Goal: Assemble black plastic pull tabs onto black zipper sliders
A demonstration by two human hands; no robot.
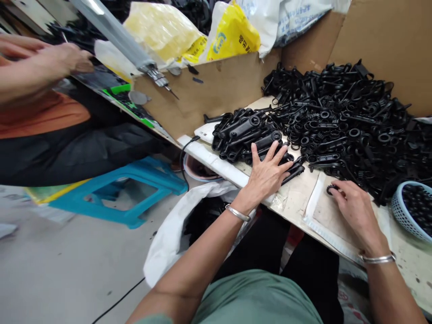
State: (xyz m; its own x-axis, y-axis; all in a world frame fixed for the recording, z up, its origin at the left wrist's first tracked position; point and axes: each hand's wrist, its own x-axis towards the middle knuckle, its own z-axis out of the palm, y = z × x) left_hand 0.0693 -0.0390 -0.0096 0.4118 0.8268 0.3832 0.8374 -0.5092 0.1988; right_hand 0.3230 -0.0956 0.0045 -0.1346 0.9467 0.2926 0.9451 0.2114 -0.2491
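My left hand (266, 176) lies spread over the near edge of a smaller heap of long black plastic parts (241, 128), its fingers apart and touching them. A small black ring (332, 189) is pinched between the thumb and fingers of my right hand (353, 207), just above the table. Behind both hands spreads a large pile of black plastic parts (340, 121), many with ring-shaped ends. To the right of my right hand stands a light blue basket (401, 211) with small round black pieces in it.
A cardboard wall (219, 85) borders the table's back. An electric screwdriver (148, 67) hangs at upper left. A white sack (165, 252) gapes below the table edge. Left are a blue stool (118, 193) and another person's hands (67, 56). Yellow and white bags (232, 33) lie behind.
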